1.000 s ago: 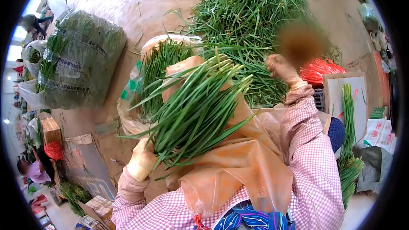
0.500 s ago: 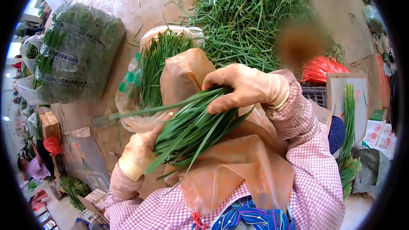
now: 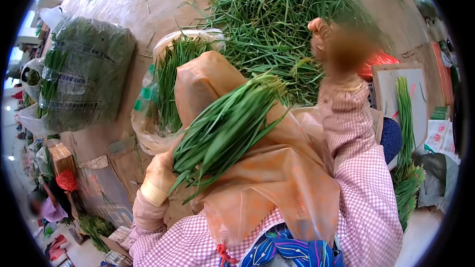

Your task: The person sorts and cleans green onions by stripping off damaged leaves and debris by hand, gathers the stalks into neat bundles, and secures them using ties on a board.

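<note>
A bunch of long green leafy stalks (image 3: 227, 131) lies across my lap on an orange translucent apron (image 3: 277, 168), pale ends toward the upper right. My left hand (image 3: 161, 173), in a pale glove, is wrapped round the leafy end; its fingers are partly hidden behind the leaves. My right hand (image 3: 324, 44) is up at the right edge of a large heap of loose green stalks (image 3: 277, 20). Its fingers are curled, and a brown blur covers part of it, so what it holds is hidden.
A plastic bag of stalks (image 3: 188, 52) stands beyond my knee. Large wrapped bales (image 3: 86, 74) are at the left. Red strands (image 3: 378, 62), a white board (image 3: 408, 104) and another stalk bundle (image 3: 404, 128) are at the right. A person (image 3: 52, 207) is far left.
My right hand came from the heap to the bunch, then moved back up and right to the heap. My left hand has stayed at the leafy end. The view has shifted slightly.
</note>
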Motion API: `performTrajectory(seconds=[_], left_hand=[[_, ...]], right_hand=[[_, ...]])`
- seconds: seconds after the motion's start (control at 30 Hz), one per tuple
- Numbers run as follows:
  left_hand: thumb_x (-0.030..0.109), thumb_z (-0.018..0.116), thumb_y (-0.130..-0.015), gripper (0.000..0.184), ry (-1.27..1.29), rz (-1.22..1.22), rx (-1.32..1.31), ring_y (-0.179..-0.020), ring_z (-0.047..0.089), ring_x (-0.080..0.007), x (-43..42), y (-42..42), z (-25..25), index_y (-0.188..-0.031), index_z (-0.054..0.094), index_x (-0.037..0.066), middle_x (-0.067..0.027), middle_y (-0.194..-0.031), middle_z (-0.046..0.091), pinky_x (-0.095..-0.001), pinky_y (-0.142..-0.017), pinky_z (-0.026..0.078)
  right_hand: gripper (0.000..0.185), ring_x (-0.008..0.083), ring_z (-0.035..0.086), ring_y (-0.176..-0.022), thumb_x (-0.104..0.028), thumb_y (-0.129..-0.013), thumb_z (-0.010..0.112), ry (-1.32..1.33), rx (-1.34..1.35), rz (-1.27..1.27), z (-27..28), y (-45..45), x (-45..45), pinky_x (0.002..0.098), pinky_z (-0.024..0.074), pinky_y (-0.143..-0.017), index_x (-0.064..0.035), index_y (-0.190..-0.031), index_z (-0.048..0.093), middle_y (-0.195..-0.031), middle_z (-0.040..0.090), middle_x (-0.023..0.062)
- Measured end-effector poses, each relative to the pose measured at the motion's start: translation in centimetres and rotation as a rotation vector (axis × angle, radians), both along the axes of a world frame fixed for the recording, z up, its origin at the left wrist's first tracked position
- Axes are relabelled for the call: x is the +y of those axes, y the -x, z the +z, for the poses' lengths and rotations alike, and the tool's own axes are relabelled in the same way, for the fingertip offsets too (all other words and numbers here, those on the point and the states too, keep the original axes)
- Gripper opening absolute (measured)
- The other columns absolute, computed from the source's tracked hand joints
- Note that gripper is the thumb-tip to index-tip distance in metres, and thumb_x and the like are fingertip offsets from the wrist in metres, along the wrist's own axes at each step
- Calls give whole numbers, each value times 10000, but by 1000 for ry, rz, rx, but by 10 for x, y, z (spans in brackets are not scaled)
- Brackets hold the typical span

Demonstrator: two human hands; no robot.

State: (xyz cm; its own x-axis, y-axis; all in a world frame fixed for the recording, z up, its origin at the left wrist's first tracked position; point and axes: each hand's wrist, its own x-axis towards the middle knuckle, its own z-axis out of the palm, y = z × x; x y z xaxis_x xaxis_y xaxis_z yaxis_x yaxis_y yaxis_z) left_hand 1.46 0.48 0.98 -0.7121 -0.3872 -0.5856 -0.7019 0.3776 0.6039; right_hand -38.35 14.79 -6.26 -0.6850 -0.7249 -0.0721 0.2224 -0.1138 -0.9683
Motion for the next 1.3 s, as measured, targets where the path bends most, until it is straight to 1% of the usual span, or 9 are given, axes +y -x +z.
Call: performTrajectory(seconds=[0.13, 0.23, 0.33, 0.43, 0.67, 0.8, 1.0, 1.2, 1.3], left_hand=[[150, 683, -815, 688, -707, 585, 394, -1111, 553, -215, 5, -11, -30, -1401, 344, 27, -102, -1308, 518, -313, -946, 452], [24, 628, -795, 427, -1143, 910, 530, -925, 635, -146, 10, -3, -23, -1214, 556, -11, -98, -1112, 658, -277, -797, 499], [9, 621, -794, 427, 0, 34, 282, -968, 623, -153, 10, 1, -13, -1213, 548, -23, -102, -1123, 652, -284, -826, 494], [8, 623, -779, 418, -500, 550, 488, -972, 622, -166, 20, 3, -12, -1194, 577, 18, -123, -1079, 662, -293, -820, 490], [40, 689, -715, 420, 57, 265, 238, -899, 621, -138, 26, -23, -35, -1130, 621, 42, -109, -915, 691, -284, -761, 494], [-16, 682, -747, 441, -74, 382, 554, -849, 618, -137, 30, -31, -59, -1174, 574, 6, -75, -986, 675, -274, -741, 510], [-11, 703, -743, 647, 14, 218, 501, -939, 624, -145, 31, -34, -67, -1334, 442, 22, -111, -1077, 665, -281, -819, 501], [-18, 690, -753, 558, 137, 159, 438, -961, 621, -166, 34, -35, -57, -1275, 494, 1, -120, -1120, 644, -279, -820, 501], [-33, 669, -765, 518, -66, 316, 497, -959, 621, -173, 38, -38, -64, -1256, 508, -1, -120, -1121, 641, -279, -821, 503]], right_hand=[[560, 256, 561, -1065, -343, -770, 692, -1005, 1296, 284, 4, 1, 31, 360, 453, -886, -132, -1259, 518, -1159, 583, 138], [801, 252, 392, -1273, -169, -678, 792, -40, 681, 513, 34, -60, 10, 376, 266, -1101, -42, -1358, 388, -1340, 445, 109], [519, 329, 455, -1217, -193, -745, 738, -1, 1253, 488, 45, -126, -16, 430, 369, -989, -74, -1214, 552, -1190, 546, 143], [336, 295, 574, -1074, -183, -796, 699, 208, 1332, 394, 24, -140, -29, 415, 440, -911, -60, -1093, 604, -1096, 597, 124], [137, 65, 459, -490, -189, -936, 557, 305, -221, -6, 20, -52, 0, 218, 357, -429, -85, -948, 646, -707, 605, 4], [320, 179, 569, -718, -304, -882, 630, -426, 898, -291, -31, 13, 39, 303, 479, -660, -52, -1076, 597, -845, 625, 73], [482, 273, 580, -986, -466, -837, 634, -370, 608, 323, 23, -83, 25, 364, 469, -860, -52, -1082, 612, -1046, 599, 144], [312, 232, 595, -907, -337, -880, 607, -460, 1213, 191, -25, -100, -9, 347, 485, -786, -42, -979, 627, -949, 620, 162], [255, 167, 590, -748, -273, -902, 599, -314, 572, -135, -38, -68, 6, 279, 486, -698, -22, -872, 628, -792, 625, 78]])
